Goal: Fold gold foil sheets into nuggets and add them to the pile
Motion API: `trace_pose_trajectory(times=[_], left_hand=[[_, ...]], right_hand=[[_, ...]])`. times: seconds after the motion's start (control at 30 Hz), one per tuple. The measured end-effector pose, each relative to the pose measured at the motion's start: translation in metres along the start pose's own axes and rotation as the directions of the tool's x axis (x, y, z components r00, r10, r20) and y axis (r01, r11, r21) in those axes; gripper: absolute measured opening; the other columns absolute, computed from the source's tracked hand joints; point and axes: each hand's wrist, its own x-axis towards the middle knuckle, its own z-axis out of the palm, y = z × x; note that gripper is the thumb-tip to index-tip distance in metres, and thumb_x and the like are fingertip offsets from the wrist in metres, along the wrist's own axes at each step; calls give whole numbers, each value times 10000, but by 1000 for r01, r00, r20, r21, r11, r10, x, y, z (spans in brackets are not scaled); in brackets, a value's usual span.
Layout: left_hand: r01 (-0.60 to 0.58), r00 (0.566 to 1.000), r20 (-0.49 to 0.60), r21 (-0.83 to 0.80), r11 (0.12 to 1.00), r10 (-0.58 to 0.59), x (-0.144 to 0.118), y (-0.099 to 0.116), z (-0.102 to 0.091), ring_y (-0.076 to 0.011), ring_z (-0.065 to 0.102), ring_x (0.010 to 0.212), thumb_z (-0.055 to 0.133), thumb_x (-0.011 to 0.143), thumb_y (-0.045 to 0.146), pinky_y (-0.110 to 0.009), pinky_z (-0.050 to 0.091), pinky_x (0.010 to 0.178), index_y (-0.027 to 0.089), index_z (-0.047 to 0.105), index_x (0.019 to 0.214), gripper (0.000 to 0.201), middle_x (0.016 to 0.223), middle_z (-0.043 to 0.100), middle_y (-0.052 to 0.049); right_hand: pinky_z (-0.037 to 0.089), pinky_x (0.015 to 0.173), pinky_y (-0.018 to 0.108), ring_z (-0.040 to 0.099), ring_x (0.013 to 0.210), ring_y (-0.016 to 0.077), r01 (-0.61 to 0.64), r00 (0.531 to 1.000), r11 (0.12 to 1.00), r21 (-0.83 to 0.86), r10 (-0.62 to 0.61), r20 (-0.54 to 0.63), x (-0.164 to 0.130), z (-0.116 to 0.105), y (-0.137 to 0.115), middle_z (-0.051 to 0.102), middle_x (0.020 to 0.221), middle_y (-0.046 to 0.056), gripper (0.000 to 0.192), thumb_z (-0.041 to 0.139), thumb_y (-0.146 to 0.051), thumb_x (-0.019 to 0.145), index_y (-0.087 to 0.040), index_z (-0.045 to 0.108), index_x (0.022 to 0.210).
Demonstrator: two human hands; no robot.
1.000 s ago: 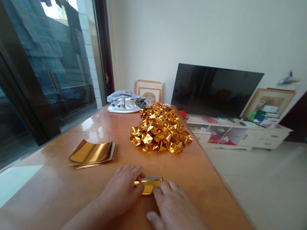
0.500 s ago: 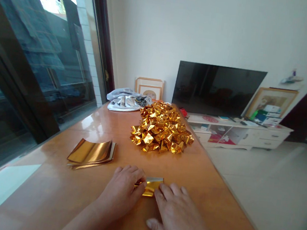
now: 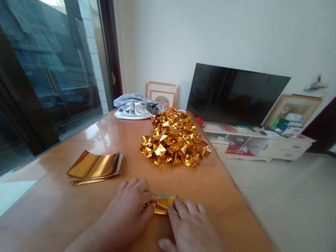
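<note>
I see both hands low over the near edge of the glossy orange-brown wooden tabletop [image 3: 64, 211], meeting on one small folded piece of shiny gold foil paper [image 3: 163, 203]. My left hand [image 3: 127, 214] lies knuckles up, its grip closed onto the left end of that folded piece, the fingertips curled over it. My right hand [image 3: 194, 238] lies flat with fingers spread, its grip pressing down on the right end (pinning it to the wood rather than lifting it). The folded piece lies flat on the tabletop between the two hands, near the middle of the near edge.

Toward the left edge rests a loose stack of flat gold foil sheets [image 3: 96, 167], well apart from the hands. Further back, nearer the right edge, rises a heap of crumpled-looking folded gold foil pieces [image 3: 173, 143]. At the far left corner lies a rumpled grey-white cloth [image 3: 133, 108]. Beyond the tabletop a black flat television [image 3: 235, 96] stands on a low white cabinet [image 3: 262, 147].
</note>
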Motion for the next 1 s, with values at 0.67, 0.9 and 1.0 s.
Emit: trace_pose_trajectory(times=[0.67,0.9,1.0], left_hand=[[-129,970,229,185,974,84,-26,-12,29,-326,600,1115,610,828,530,-493,390,1013,280,670,1235,481,1238,691,-103],[-172,964,238,210,962,120,-26,-19,39,-316,623,1122,593,871,509,-462,445,987,271,636,1306,498,1310,659,-110],[-177,956,268,209,962,117,-23,-16,31,-326,618,1139,591,871,544,-468,463,971,267,640,1297,510,1357,629,-101]], right_hand=[[444,852,491,600,1048,367,24,1000,997,-75,-25,-14,8,15,10,633,1302,203,558,641,-511,840,-135,679,1250],[455,822,500,615,1029,375,45,997,997,-68,-50,-66,8,22,16,650,1282,192,552,656,-528,825,-166,689,1240],[460,821,504,616,1033,379,36,997,997,-73,-42,-70,7,22,16,666,1258,185,516,670,-504,820,-170,706,1212]])
